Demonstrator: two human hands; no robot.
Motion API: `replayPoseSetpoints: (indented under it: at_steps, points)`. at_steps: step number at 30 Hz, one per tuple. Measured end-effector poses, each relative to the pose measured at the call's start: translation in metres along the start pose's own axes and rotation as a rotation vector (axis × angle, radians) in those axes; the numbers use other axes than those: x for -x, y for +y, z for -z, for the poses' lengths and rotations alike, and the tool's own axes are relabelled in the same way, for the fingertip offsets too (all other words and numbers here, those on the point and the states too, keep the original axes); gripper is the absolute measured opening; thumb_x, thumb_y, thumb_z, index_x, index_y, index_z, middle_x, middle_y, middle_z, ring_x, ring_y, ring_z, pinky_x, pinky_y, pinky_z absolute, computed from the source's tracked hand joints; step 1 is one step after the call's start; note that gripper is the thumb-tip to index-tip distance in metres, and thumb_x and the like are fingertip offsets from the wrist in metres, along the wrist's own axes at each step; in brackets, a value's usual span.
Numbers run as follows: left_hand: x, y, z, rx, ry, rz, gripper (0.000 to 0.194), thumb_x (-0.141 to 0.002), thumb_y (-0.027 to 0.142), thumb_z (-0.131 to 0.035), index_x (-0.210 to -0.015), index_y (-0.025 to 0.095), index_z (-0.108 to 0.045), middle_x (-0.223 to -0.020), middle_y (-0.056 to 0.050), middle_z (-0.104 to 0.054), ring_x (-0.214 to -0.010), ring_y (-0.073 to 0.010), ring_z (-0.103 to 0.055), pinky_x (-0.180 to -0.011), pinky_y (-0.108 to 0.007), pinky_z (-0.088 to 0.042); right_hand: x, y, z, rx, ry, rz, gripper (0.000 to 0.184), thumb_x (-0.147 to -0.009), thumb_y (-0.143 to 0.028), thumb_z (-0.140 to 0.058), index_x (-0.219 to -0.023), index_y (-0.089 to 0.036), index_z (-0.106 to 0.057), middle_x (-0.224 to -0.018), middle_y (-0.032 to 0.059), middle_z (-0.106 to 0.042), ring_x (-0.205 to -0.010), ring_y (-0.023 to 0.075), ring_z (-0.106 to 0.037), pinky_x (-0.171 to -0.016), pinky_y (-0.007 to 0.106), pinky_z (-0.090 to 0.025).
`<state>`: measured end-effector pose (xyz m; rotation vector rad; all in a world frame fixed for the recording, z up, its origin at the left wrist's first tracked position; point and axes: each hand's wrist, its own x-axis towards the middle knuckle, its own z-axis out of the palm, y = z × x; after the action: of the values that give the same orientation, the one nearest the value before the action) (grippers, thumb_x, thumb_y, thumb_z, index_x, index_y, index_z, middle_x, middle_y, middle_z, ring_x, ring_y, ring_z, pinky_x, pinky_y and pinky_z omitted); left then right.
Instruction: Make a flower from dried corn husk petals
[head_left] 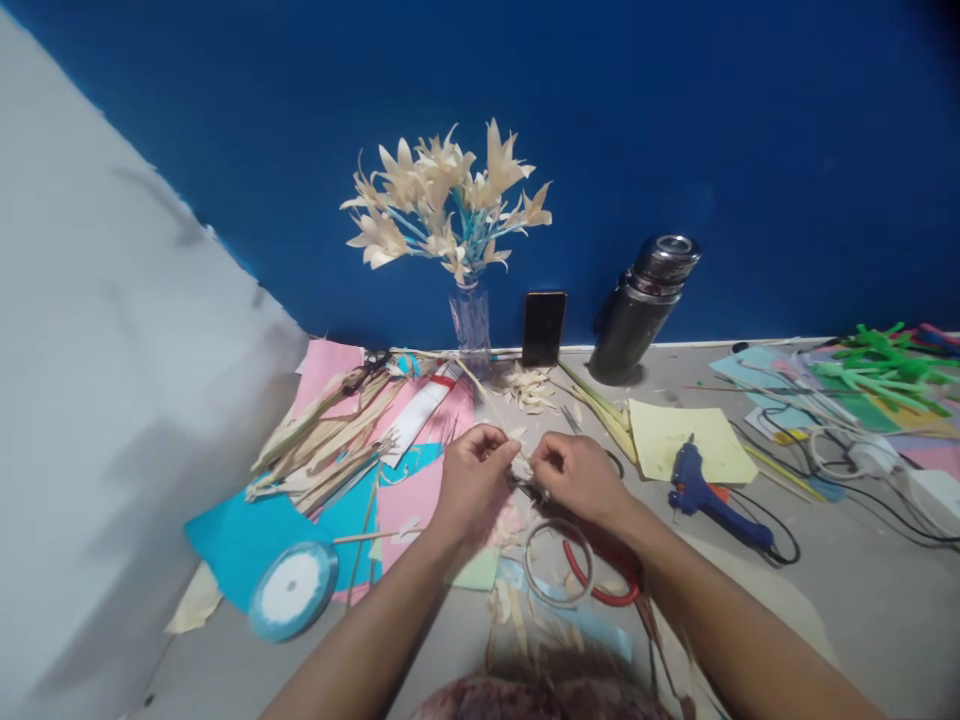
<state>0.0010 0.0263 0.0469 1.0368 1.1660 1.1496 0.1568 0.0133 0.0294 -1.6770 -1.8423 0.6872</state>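
I can see the left hand [478,465] pinching a thin pale strip [481,395] between thumb and fingers, with the strip slanting up and away toward the clear vase [470,325] of cream flowers [450,185]. Right hand [576,472] is just beside it, fingers curled in tight, but honestly I can't tell from here if it's gripping anything. Nearer my camera there's a pale ring [527,565] and a red-handled tool [619,599]. Off to the right I've got a blue glue gun [712,508] next to a yellow sheet [697,440], and on the left, a messy pile of dried husks [322,450] plus a blue ribbon spool [296,590].
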Motion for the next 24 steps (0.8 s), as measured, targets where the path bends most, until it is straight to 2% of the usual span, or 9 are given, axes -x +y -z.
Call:
replayPoseSetpoints:
  at_steps: [3, 8, 10, 12, 17, 20, 22, 24]
  points:
    - [-0.001, -0.004, 0.002, 0.044, 0.007, 0.027, 0.024, -0.064, 0.029, -0.077, -0.061, 0.016, -0.058, -0.052, 0.004, -0.051, -0.048, -0.0073, -0.044, -0.047, -0.02, -0.035, 0.003, -0.005, -0.001, 0.002, -0.005, 0.053, 0.011, -0.075, -0.018, -0.056, -0.067, -0.02, -0.063, -0.066, -0.0007, -0.069, -0.061, 0.0144, -0.058, -0.059, 0.025, -0.036]
    - [-0.004, -0.015, 0.012, 0.26, -0.121, 0.242, 0.028, -0.064, 0.034, -0.08, -0.078, 0.016, -0.063, -0.054, 0.004, -0.056, -0.04, -0.0074, -0.043, -0.041, -0.02, -0.036, 0.004, -0.004, -0.003, -0.343, -0.14, 0.013, 0.012, -0.074, -0.015, -0.054, -0.065, -0.019, -0.061, -0.063, -0.0018, -0.065, -0.056, 0.0122, -0.054, -0.055, 0.022, -0.039]
    - [-0.004, -0.018, 0.014, 0.309, -0.148, 0.275, 0.031, -0.065, 0.033, -0.08, -0.084, 0.015, -0.064, -0.054, 0.004, -0.056, -0.039, -0.0067, -0.043, -0.04, -0.02, -0.035, 0.004, -0.003, -0.004, -0.414, -0.18, -0.002, 0.011, -0.076, -0.017, -0.055, -0.066, -0.018, -0.061, -0.062, -0.002, -0.063, -0.056, 0.0118, -0.052, -0.054, 0.022, -0.038]
    - [-0.003, -0.021, 0.014, 0.305, -0.162, 0.267, 0.03, -0.066, 0.032, -0.08, -0.085, 0.014, -0.064, -0.052, 0.004, -0.055, -0.039, -0.0064, -0.043, -0.04, -0.019, -0.036, 0.003, -0.002, -0.005, -0.451, -0.191, -0.003, 0.012, -0.079, -0.022, -0.058, -0.067, -0.018, -0.061, -0.063, -0.002, -0.062, -0.057, 0.0118, -0.052, -0.055, 0.022, -0.038]
    - [0.004, -0.027, 0.007, 0.266, -0.181, 0.184, 0.033, -0.068, 0.025, -0.078, -0.094, 0.018, -0.059, -0.061, 0.006, -0.057, -0.044, -0.0078, -0.049, -0.042, -0.019, -0.038, -0.002, 0.004, -0.001, -0.551, -0.093, -0.01, 0.023, -0.082, -0.039, -0.064, -0.073, -0.018, -0.061, -0.066, -0.0021, -0.059, -0.059, 0.0119, -0.051, -0.056, 0.023, -0.039]
    - [0.011, -0.027, 0.005, 0.16, -0.225, 0.151, 0.038, -0.067, 0.021, -0.076, -0.099, 0.02, -0.056, -0.065, 0.006, -0.057, -0.046, -0.0086, -0.05, -0.042, -0.02, -0.038, -0.003, 0.008, -0.001, -0.528, -0.124, -0.008, 0.024, -0.081, -0.04, -0.066, -0.072, -0.018, -0.062, -0.065, -0.0019, -0.059, -0.059, 0.0123, -0.051, -0.056, 0.023, -0.038]
    - [0.015, -0.025, 0.005, 0.106, -0.247, 0.124, 0.038, -0.065, 0.02, -0.078, -0.097, 0.018, -0.057, -0.066, 0.005, -0.056, -0.049, -0.0085, -0.051, -0.045, -0.02, -0.039, -0.002, 0.009, -0.003, -0.508, -0.101, -0.028, 0.025, -0.08, -0.039, -0.067, -0.069, -0.018, -0.062, -0.063, -0.0018, -0.06, -0.059, 0.0129, -0.052, -0.056, 0.024, -0.039]
    - [0.017, -0.022, 0.007, 0.131, -0.256, 0.147, 0.035, -0.068, 0.027, -0.078, -0.094, 0.017, -0.058, -0.066, 0.004, -0.056, -0.049, -0.0087, -0.051, -0.045, -0.021, -0.039, 0.0, 0.007, -0.005, -0.489, -0.092, -0.05, 0.023, -0.08, -0.038, -0.066, -0.068, -0.018, -0.063, -0.062, -0.0016, -0.061, -0.058, 0.0133, -0.052, -0.056, 0.024, -0.04]
